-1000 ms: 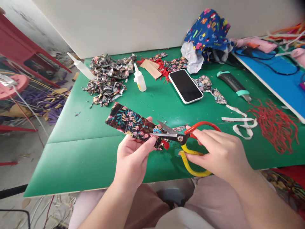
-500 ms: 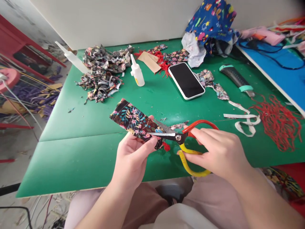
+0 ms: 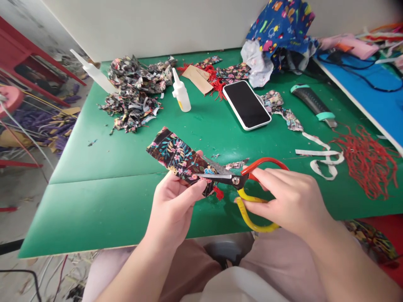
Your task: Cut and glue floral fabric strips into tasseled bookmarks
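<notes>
My left hand (image 3: 174, 205) pinches a dark strip of floral fabric (image 3: 178, 156) between thumb and fingers near its lower right end. A small tuft of red thread (image 3: 218, 193) sticks out of that end. In my right hand (image 3: 288, 197) is a pair of scissors (image 3: 235, 179) with one red and one yellow handle, the fingers in the loops. Their blades are apart; one lies across the face of the fabric, and the other reaches along its upper edge. A small patterned scrap (image 3: 236, 163) lies on the table just behind the scissors.
On the green table (image 3: 94, 214), crumpled floral scraps (image 3: 135, 79) lie at the back left beside two squeeze bottles. A phone (image 3: 247, 105), a utility knife (image 3: 313, 105), white tape (image 3: 327, 163) and red threads (image 3: 367, 161) lie to the right. Blue patterned cloth (image 3: 280, 29) stands behind.
The view has shifted very slightly. The fabric strip has tilted a little, its far end dropping to a marginally different angle. Both hands keep their hold.
</notes>
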A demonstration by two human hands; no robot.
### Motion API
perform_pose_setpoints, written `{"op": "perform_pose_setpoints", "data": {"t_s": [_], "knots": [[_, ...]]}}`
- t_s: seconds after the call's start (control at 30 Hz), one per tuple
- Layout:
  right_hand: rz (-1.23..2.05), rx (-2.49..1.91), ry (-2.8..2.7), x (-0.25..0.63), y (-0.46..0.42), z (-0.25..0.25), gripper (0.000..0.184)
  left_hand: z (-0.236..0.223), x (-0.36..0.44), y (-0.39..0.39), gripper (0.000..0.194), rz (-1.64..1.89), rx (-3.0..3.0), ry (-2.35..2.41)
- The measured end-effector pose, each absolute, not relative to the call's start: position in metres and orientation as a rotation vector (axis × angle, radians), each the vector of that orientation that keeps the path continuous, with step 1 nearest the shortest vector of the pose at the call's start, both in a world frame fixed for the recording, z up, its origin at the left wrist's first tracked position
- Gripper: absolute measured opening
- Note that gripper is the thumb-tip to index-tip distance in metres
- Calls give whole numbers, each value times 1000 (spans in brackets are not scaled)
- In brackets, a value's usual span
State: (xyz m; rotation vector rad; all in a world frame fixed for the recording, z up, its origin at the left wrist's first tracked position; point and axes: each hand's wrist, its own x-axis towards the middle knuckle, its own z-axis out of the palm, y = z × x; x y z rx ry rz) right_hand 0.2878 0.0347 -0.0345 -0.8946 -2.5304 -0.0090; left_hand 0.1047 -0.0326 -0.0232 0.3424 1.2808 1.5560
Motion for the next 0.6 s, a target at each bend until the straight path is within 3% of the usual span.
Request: {"op": "perform_pose_setpoints", "data": {"t_s": [0.6], "knots": [[-59,-915,-2523,286,33,-37,22,-24,105,-34,27,1551,368,1281]]}}
